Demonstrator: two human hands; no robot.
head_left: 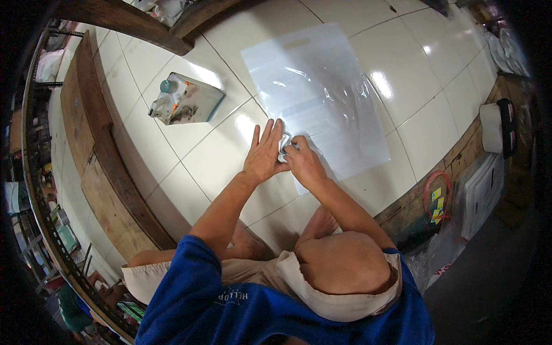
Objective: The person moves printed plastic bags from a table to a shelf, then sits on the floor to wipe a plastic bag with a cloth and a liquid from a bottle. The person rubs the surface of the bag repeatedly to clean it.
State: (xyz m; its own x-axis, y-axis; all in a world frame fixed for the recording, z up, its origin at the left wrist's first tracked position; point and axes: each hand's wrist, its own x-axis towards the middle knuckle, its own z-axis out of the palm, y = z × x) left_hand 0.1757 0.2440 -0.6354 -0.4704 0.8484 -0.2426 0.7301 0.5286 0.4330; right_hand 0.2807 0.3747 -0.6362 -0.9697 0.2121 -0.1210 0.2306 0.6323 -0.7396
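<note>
A translucent plastic bag (pixel 339 98) with a cut-out handle lies flat on the tiled floor in front of me. My left hand (pixel 265 150) rests at its near left edge, fingers stretched out and palm down. Right beside it, my right hand (pixel 305 164) is closed with bent fingers on a small crumpled white wad (pixel 283 148), whose material, cloth or plastic, I cannot make out. The wad sits between the two hands. A thin dark line shows on the bag just past my right fingers, too fine to name.
A stained white jerrycan (pixel 192 102) with a blue-green cap lies at the left. Wooden planks (pixel 109 167) border the floor on the left, with a wooden frame (pixel 123 20) at the top. Along the right wooden ledge (pixel 460 152) are a red cord (pixel 426 192) and clear plastic packs (pixel 480 195).
</note>
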